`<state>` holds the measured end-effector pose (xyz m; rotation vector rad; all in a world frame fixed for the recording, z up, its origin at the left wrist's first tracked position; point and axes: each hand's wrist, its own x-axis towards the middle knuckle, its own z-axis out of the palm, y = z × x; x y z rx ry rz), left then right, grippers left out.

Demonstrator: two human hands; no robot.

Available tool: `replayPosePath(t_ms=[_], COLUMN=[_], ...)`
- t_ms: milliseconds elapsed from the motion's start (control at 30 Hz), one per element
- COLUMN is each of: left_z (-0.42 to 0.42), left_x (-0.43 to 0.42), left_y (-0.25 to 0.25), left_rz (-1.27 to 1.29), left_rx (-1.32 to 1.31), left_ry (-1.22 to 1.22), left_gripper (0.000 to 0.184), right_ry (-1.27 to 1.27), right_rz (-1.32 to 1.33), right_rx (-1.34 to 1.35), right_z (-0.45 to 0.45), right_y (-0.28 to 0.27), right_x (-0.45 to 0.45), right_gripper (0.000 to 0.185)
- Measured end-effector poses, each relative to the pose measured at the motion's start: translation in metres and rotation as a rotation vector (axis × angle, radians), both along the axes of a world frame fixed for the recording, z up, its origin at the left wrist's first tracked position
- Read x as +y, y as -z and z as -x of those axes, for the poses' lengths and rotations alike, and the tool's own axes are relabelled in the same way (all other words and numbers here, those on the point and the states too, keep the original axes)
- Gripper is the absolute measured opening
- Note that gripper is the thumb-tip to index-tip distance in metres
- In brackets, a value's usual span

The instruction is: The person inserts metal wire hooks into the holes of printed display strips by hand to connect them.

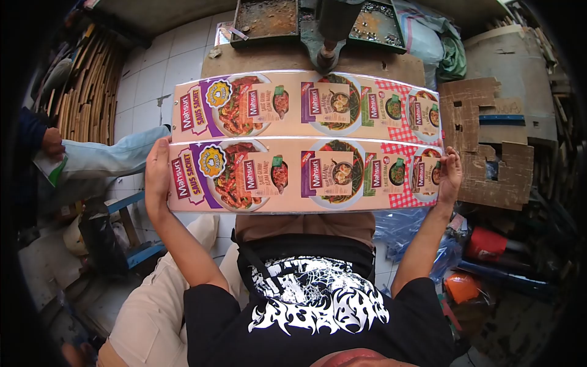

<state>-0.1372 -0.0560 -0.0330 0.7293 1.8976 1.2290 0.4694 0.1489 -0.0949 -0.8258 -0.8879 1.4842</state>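
Note:
My left hand (158,170) is closed on the left end of a printed display panel (281,199), its fingers partly hidden at the edge. At the other end, my right hand (451,176) grips the panel's right edge with curled fingers. Sauce sachets, plates of food and "Mahsuri" lettering cover its glossy face. Directly beyond lies a second panel (286,128) with the same print, its near edge meeting the held one; I cannot tell whether they are joined. Over the second panel's far edge stands the machine's metal spindle (327,58).
Two metal trays (266,21) with small parts flank the machine on a wooden bench top (269,60). Cut cardboard (489,140) lies at right, clear plastic (397,235) below it. Another person's hand (52,142) shows at left, near stacked wooden strips (92,85).

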Motion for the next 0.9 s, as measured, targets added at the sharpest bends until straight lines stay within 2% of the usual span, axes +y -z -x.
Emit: replayPosePath(t_ms=[100, 167, 200, 267, 300, 367, 533, 633, 700, 833, 900], left_z=[-0.002, -0.009, -0.02, -0.063, -0.079, -0.111, -0.149, -0.149, -0.148, -0.149, -0.151], left_x=[-0.001, 0.002, 0.004, 0.011, 0.016, 0.024, 0.052, 0.058, 0.061, 0.068, 0.07], left_y=[-0.004, -0.021, -0.029, -0.047, -0.049, -0.051, -0.041, -0.038, -0.034, -0.026, -0.029], left_rz=[0.012, 0.272, 0.273, -0.003, 0.001, -0.243, -0.245, -0.245, -0.234, -0.256, -0.276], left_rx=[0.055, 0.462, 0.462, 1.211, 1.212, 0.996, 0.927, 0.904, 0.865, 0.784, 0.849], left_ry=[-0.007, -0.04, -0.043, -0.176, -0.179, 0.111, 0.326, 0.398, 0.391, 0.337, 0.336], left_gripper=[0.049, 0.041, 0.041, 0.028, 0.028, 0.027, 0.026, 0.023, 0.02, 0.008, 0.007], right_ry=[0.035, 0.083, 0.08, 0.072, 0.068, 0.069, 0.048, 0.074, 0.054, 0.082, 0.084], right_rz=[-0.012, 0.011, 0.012, 0.004, -0.001, -0.006, -0.045, 0.03, -0.049, -0.002, -0.035], right_rx=[-0.073, -0.121, -0.12, -0.153, -0.168, -0.194, -0.178, -0.167, -0.183, -0.211, -0.201], right_z=[0.003, -0.001, -0.003, -0.004, -0.002, 0.001, -0.002, -0.003, 0.0, 0.005, 0.007], right_y=[-0.002, -0.001, -0.001, -0.001, -0.001, -0.005, -0.003, -0.003, -0.003, -0.009, -0.01], right_x=[0.0, 0.002, 0.002, 0.001, 0.001, 0.0, 0.002, 0.001, 0.0, 0.0, -0.001], right_gripper=[0.022, 0.023, 0.023, 0.024, 0.024, 0.024, 0.023, 0.027, 0.026, 0.025, 0.024])
